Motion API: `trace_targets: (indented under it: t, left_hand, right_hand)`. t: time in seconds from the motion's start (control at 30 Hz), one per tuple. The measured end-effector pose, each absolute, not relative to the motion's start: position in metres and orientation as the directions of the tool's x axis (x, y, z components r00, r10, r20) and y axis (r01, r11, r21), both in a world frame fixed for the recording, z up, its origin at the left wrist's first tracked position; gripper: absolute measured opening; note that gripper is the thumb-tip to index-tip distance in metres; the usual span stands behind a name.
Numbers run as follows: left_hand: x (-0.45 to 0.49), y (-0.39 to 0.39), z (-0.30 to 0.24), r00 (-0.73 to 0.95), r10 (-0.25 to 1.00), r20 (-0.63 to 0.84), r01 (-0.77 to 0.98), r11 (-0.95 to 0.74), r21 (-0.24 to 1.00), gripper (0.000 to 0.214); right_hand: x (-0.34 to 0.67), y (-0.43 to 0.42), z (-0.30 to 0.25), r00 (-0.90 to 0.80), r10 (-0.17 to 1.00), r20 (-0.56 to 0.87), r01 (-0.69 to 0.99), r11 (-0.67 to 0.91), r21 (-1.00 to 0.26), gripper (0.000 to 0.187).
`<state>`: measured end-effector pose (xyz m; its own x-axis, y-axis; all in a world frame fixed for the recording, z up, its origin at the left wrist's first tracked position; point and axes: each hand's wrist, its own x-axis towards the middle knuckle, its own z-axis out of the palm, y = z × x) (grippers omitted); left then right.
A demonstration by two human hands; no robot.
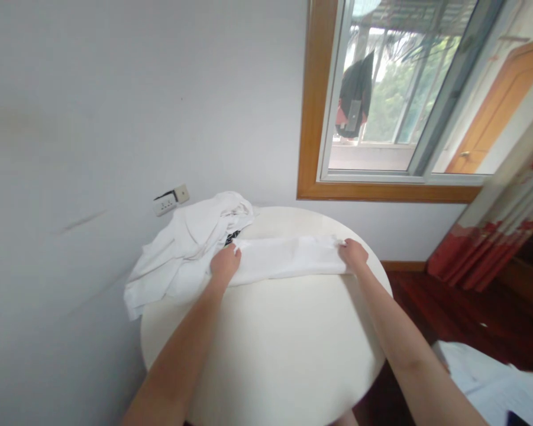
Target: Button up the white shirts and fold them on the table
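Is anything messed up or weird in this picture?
Yes, the white socket on the wall: a dark gap shows along its top edge, as if it may be loose. A faint scuff marks the wall left of it. The crumpled white cloth droops past the edge of the round table, unlike the flatter white strip beside it.

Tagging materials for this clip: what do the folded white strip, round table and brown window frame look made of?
Folded white strip: probably cloth, matte; soft, slightly uneven edges.
Round table: smooth, off-white, low sheen; laminate, plastic or painted wood, can't tell which.
Brown window frame: likely varnished wood, given the orange-brown tone and slight sheen.
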<state>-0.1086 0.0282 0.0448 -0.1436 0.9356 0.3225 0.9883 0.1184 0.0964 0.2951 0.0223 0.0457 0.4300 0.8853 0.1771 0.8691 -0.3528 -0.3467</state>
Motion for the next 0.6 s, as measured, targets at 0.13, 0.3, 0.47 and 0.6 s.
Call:
trace_targets:
  t: [0.13,0.3,0.47,0.6]
  left_hand:
    - [-0.116,0.03,0.024,-0.139,0.947,0.291,0.99,0.127,0.059,0.039]
    - [-0.122,0.031,0.025,-0.18,0.944,0.278,0.984,0.166,0.071,0.041]
    - [-0.12,0.028,0.027,-0.207,0.943,0.261,0.977,0.188,0.096,0.041]
    - [-0.117,0.024,0.028,-0.248,0.938,0.244,0.967,0.223,0.126,0.041]
  right_hand:
    - [0.3,0.027,0.021,0.407,0.894,0.186,0.907,-0.372,-0.197,0.032]
    - [0.313,0.031,0.015,0.366,0.904,0.222,0.93,-0.345,-0.126,0.034]
    - [0.311,0.029,0.016,0.334,0.913,0.235,0.942,-0.315,-0.117,0.031]
    - [0.31,0.023,0.018,0.332,0.912,0.241,0.942,-0.306,-0.139,0.035]
